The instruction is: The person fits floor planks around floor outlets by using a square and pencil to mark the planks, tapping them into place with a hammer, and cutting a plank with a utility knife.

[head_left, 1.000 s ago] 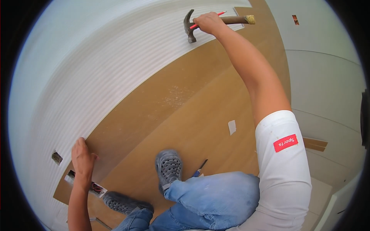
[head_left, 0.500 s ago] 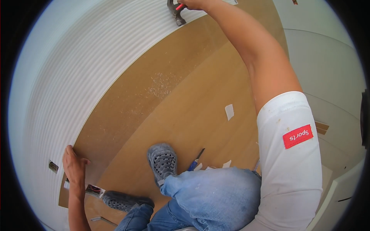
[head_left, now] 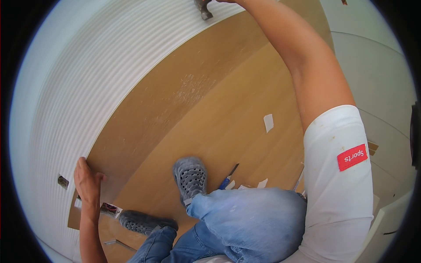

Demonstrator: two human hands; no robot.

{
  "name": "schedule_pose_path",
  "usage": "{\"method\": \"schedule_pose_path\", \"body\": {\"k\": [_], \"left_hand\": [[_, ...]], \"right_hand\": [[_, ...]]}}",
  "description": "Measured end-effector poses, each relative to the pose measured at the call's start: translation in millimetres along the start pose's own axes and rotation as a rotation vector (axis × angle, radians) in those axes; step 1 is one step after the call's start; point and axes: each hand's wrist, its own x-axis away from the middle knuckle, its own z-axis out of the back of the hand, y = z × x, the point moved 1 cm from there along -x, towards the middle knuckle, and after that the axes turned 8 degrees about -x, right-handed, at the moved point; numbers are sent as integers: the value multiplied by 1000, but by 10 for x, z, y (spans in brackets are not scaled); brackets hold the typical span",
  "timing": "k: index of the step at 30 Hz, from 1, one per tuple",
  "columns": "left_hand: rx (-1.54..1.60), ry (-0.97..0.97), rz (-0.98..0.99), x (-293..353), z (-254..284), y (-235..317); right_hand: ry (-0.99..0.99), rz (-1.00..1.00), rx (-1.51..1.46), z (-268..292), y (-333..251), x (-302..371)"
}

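Note:
At the top edge of the view, my right hand [head_left: 227, 1] is closed round a claw hammer [head_left: 204, 10], partly cut off by the picture's rim. The hammer's dark head lies over a white ribbed panel [head_left: 118, 57], close to its border with a smooth brown board [head_left: 144, 105]. Lower left, my left hand [head_left: 89, 182] rests against that same border, thumb apart from the fingers. Its fingertips touch the edge of the ribbed panel; nothing shows in its grasp.
Open electrical boxes sit in the ribbed panel [head_left: 63, 181] and near my left wrist [head_left: 110, 209]. A blue-handled knife [head_left: 228, 177] lies beside my grey clog [head_left: 190, 179], among white scraps [head_left: 268, 123]. White dust [head_left: 190, 87] speckles the brown board. A thin metal tool [head_left: 120, 244] lies lower left.
The hammer has shifted slightly up and is now more cut off at the top edge. The whole view has drifted a little; my left hand stays at the panel's border.

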Motion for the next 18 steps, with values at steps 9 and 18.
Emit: {"method": "schedule_pose_path", "body": {"k": [9,18], "left_hand": [[-2,-120,-27,-79,-123,-225],[-43,-130,-61,-149,-234,-190]], "right_hand": [[-10,-102,-50,195,-472,198],[196,0,-398,-214,-469,-31]]}}
